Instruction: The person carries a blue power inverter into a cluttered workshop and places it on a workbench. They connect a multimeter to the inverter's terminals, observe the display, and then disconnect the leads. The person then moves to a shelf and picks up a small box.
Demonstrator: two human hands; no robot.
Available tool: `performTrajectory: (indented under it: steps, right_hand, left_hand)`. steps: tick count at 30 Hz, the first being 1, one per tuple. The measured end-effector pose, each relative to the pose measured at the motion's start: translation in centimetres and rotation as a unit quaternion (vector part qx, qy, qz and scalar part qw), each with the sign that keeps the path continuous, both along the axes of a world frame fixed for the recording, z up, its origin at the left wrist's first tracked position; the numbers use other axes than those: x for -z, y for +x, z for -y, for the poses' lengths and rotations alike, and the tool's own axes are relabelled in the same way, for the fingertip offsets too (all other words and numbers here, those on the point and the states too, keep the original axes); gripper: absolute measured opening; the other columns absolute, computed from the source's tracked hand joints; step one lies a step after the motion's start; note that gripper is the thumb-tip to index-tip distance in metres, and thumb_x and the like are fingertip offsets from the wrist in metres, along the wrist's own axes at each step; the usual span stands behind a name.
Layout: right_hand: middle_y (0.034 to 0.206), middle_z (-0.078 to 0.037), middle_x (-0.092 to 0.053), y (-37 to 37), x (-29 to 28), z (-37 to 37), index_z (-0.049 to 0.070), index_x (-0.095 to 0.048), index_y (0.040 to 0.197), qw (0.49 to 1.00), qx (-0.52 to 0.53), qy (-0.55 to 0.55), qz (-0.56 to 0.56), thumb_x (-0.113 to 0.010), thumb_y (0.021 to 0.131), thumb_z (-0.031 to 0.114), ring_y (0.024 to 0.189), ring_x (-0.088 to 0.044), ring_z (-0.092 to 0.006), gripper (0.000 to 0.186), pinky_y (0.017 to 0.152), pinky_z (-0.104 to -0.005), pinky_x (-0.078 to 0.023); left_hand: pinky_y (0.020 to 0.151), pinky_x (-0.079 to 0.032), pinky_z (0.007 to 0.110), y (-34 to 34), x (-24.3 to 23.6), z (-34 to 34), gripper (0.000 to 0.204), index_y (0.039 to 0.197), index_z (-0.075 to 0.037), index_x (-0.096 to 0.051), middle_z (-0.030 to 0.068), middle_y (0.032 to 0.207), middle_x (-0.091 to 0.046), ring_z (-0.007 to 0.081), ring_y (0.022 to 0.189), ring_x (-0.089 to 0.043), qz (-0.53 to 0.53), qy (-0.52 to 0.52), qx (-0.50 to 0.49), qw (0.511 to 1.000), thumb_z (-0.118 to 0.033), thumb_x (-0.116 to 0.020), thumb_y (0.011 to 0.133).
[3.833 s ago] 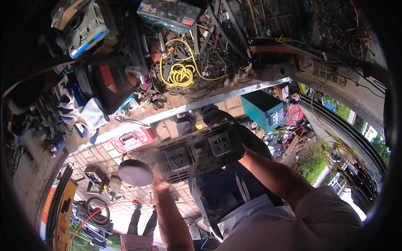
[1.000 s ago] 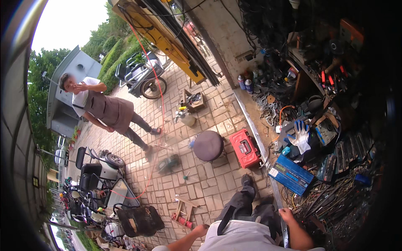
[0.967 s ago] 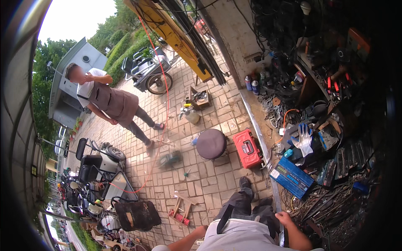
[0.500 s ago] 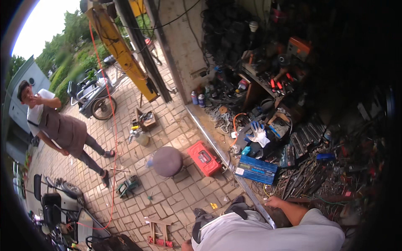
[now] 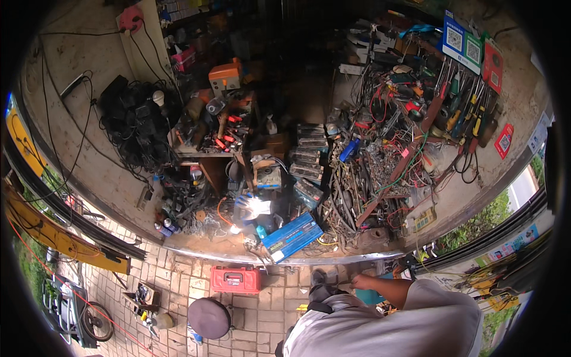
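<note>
At lower centre-right of the frame the right hand [image 5: 358, 279] hangs low beside the person's leg, its forearm running back to the grey sleeve [image 5: 428, 297] at the lower right; the fingers look loosely curled, pinching nothing, though the hand is too small to tell more. Just beside it, to its right and partly behind the forearm, sits a teal box [image 5: 372, 296] on the ground; whether the fingers touch it cannot be told. The left hand is out of view. Left of the hand, the dark shoe [image 5: 317, 277] stands on the brick paving [image 5: 178, 285]. Further left lie a red toolbox [image 5: 235, 279] and, below it, a round dark stool [image 5: 209, 318]. Above the hand, a blue case [image 5: 292, 237] rests tilted on the sill of the stall. Beyond that, the upper frame is filled with shelves of tools, tangled cables [image 5: 134, 122] at upper left and hanging pliers [image 5: 464, 113] at upper right.
</note>
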State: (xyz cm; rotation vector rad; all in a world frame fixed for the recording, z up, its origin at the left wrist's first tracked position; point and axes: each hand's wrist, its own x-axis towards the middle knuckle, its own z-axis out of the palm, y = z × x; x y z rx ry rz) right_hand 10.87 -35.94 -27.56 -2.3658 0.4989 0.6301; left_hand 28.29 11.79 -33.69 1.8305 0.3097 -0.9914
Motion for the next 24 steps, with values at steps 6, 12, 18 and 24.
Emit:
performTrajectory:
  steps: [6,12,18,24]
  right_hand:
    - [0.091,-0.014,-0.068,-5.9,5.5,0.9,0.011,-0.07,0.096,0.987,0.068,-0.042,-0.138,-0.054,0.087,0.04,0.081,-0.064,-0.0359,0.035,0.073,-0.0446,-0.05]
    - [0.097,-0.017,-0.068,-0.4,7.3,6.4,0.008,-0.069,0.101,0.977,0.181,0.056,-0.092,-0.06,0.083,0.049,0.088,-0.065,-0.0327,0.046,0.078,-0.0409,-0.049]
    - [0.085,-0.004,-0.068,8.7,-2.6,8.3,0.006,-0.069,0.1,0.886,0.418,0.193,0.051,-0.068,0.083,0.037,0.075,-0.063,-0.0128,0.035,0.065,-0.0292,-0.049]
    - [0.08,-0.005,-0.068,2.5,0.3,3.7,0.005,-0.07,0.096,0.842,0.497,0.157,0.138,-0.066,0.085,0.032,0.071,-0.064,-0.0123,0.03,0.063,-0.0292,-0.049]
  left_hand:
    - [0.112,-0.021,0.051,5.4,-1.7,-7.2,0.081,0.148,-0.013,-0.016,0.0122,0.149,-0.027,0.033,0.135,-0.031,0.029,-0.019,0.05,0.998,-0.051,-0.056,0.089]
    - [0.1,-0.026,0.046,13.6,-1.1,2.5,0.066,0.135,-0.01,-0.024,0.0106,0.134,-0.033,0.0294,0.12,-0.036,0.034,0.023,0.032,0.999,-0.043,-0.056,0.089]
    - [0.084,-0.033,0.04,20.5,-4.3,9.9,0.046,0.118,-0.006,-0.036,0.009,0.113,-0.042,0.025,0.099,-0.044,0.043,0.034,0.03,0.998,-0.034,-0.056,0.088]
    - [0.068,-0.041,0.034,25.5,-4.1,8.3,0.027,0.101,-0.002,-0.049,0.0075,0.091,-0.051,0.0205,0.078,-0.051,0.035,0.023,0.033,0.999,-0.024,-0.057,0.087]
